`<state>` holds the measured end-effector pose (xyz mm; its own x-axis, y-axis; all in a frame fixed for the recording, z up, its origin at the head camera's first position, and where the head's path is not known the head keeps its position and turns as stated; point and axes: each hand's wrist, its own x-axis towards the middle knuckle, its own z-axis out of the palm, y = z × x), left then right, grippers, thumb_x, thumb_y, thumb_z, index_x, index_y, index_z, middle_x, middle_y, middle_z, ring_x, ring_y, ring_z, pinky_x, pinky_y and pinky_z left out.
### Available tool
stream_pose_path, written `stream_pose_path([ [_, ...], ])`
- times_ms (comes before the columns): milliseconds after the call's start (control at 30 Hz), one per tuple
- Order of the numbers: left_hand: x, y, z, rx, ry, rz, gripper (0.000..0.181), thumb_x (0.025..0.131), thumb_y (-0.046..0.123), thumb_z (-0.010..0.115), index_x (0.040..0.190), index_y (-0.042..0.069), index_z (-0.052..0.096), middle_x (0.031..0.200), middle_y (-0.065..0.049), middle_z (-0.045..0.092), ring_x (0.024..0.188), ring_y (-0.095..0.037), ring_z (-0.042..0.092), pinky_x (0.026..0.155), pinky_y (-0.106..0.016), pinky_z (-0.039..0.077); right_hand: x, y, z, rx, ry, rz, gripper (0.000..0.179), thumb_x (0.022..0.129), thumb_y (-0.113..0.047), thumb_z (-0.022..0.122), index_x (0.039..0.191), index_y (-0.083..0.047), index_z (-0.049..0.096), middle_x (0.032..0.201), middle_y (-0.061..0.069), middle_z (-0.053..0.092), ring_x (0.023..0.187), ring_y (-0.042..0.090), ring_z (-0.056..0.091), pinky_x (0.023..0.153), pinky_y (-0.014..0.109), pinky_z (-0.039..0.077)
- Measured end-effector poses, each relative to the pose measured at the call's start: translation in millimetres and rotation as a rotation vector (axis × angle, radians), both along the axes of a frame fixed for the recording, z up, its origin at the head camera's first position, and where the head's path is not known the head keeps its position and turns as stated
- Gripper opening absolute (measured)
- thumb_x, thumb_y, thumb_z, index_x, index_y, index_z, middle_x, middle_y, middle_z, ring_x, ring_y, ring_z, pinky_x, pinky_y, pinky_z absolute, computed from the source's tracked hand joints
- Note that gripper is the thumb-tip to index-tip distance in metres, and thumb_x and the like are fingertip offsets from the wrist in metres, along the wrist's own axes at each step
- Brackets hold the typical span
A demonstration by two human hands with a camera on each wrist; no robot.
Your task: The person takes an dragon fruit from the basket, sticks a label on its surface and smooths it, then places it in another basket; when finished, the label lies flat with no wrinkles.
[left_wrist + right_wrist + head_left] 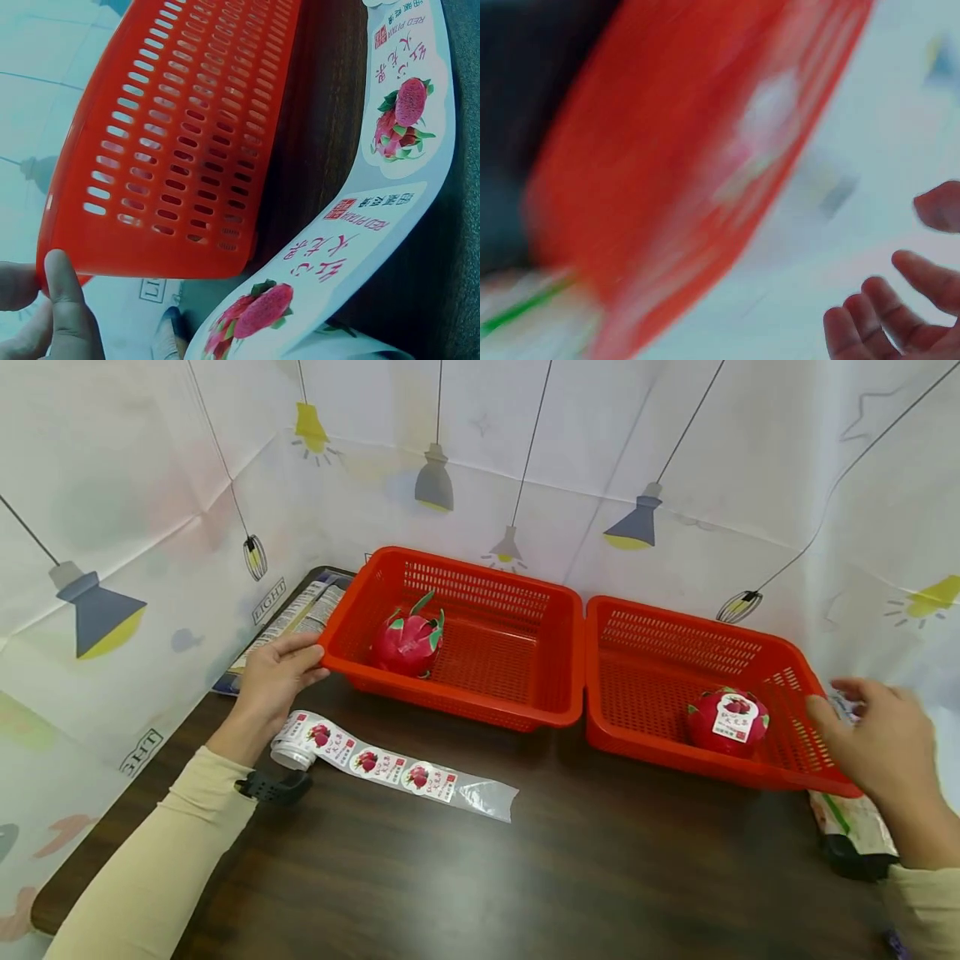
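My left hand [279, 679] pinches the left corner rim of a red plastic basket [457, 693]; in the left wrist view the thumb [69, 300] presses on that rim. Inside lies a dragon fruit [407, 645] with green leaf tips and no label on the side I see. A second red basket [637, 735] stands to its right and holds a dragon fruit [712, 740] bearing a white sticker [735, 718]. Just off that basket's right end is my right hand [888, 743], its fingers apart and holding nothing. The right wrist view is blurred.
A roll of dragon fruit stickers [292, 753] sits by my left wrist, its strip [427, 779] unrolled across the dark table [465, 877]. A printed item [300, 610] lies behind the left hand. Some packaging [855, 822] lies by my right wrist.
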<state>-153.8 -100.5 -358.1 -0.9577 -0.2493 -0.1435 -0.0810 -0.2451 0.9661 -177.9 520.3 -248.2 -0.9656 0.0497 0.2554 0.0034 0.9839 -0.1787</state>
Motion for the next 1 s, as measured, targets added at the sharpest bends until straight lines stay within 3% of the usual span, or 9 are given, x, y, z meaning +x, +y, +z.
stream_pose_path([
  [67,-0.4,-3.6,0.0,-0.017,-0.008,-0.005,0.05,0.101,0.014,0.063,0.144,-0.006,0.048,0.109,0.001,0.062,0.076,-0.004,0.068,0.077,-0.015,0.058,-12.2,-52,8.1,-0.065,0.005,0.164,0.055,0.102,-0.032,0.055,0.139,0.01,0.051,0.133,0.039,0.052,0.114,0.055,0.046,0.087,0.069,0.041],
  [167,-2.7,-7.0,-0.8,-0.033,-0.009,-0.013,0.051,0.102,0.015,0.062,0.146,-0.006,0.047,0.113,-0.002,0.061,0.077,-0.004,0.068,0.078,-0.015,0.058,-32.5,-137,18.8,-0.123,-0.123,0.379,0.063,0.102,-0.04,0.058,0.147,0.001,0.046,0.144,0.031,0.051,0.125,0.05,0.048,0.098,0.068,0.041],
  [267,-6.6,-7.1,-3.0,-0.056,-0.005,-0.016,0.05,0.102,0.014,0.06,0.146,-0.007,0.047,0.121,-0.01,0.06,0.077,-0.005,0.067,0.079,-0.015,0.058,-53.5,-218,21.0,-0.109,-0.33,0.506,0.074,0.099,-0.05,0.06,0.153,-0.003,0.039,0.15,0.024,0.048,0.133,0.045,0.048,0.107,0.065,0.042],
  [400,-9.4,-5.1,-7.4,-0.081,-0.003,-0.001,0.045,0.103,0.011,0.059,0.143,-0.007,0.049,0.126,-0.018,0.059,0.077,-0.004,0.066,0.077,-0.015,0.058,-80.7,-306,7.9,-0.067,-0.559,0.613,0.086,0.095,-0.058,0.062,0.157,-0.008,0.031,0.158,0.018,0.041,0.143,0.04,0.042,0.115,0.061,0.038],
  [500,-7.0,-4.2,-10.2,-0.07,-0.004,0.012,0.043,0.102,0.009,0.058,0.142,-0.008,0.05,0.126,-0.021,0.06,0.075,-0.004,0.066,0.076,-0.015,0.058,-97.4,-357,-7.4,-0.052,-0.673,0.654,0.088,0.092,-0.058,0.066,0.157,-0.011,0.03,0.158,0.015,0.04,0.145,0.037,0.038,0.115,0.059,0.039],
  [633,-5.2,-1.0,-14.0,-0.049,0.01,0.013,0.042,0.102,0.007,0.057,0.141,-0.009,0.051,0.127,-0.027,0.059,0.073,-0.005,0.066,0.075,-0.015,0.058,-113.0,-399,-26.1,-0.025,-0.767,0.64,0.087,0.089,-0.058,0.069,0.153,-0.012,0.033,0.149,0.013,0.047,0.139,0.033,0.042,0.11,0.054,0.046],
  [833,-5.5,-2.8,-15.6,-0.054,0.017,0.012,0.04,0.103,0.007,0.058,0.14,-0.006,0.053,0.122,-0.025,0.062,0.074,-0.007,0.067,0.076,-0.015,0.058,-126.3,-437,-42.0,0.015,-0.836,0.616,0.103,0.087,-0.063,0.068,0.161,-0.013,0.018,0.154,0.013,0.043,0.141,0.034,0.042,0.112,0.054,0.046],
  [1000,-10.0,-7.6,-17.4,-0.049,0.021,0.003,0.039,0.103,0.008,0.057,0.14,-0.004,0.054,0.121,-0.023,0.063,0.074,-0.008,0.067,0.076,-0.017,0.059,-132.3,-456,-53.5,0.034,-0.906,0.557,0.109,0.083,-0.062,0.073,0.163,-0.021,0.012,0.155,0.014,0.04,0.135,0.035,0.048,0.1,0.053,0.055],
])
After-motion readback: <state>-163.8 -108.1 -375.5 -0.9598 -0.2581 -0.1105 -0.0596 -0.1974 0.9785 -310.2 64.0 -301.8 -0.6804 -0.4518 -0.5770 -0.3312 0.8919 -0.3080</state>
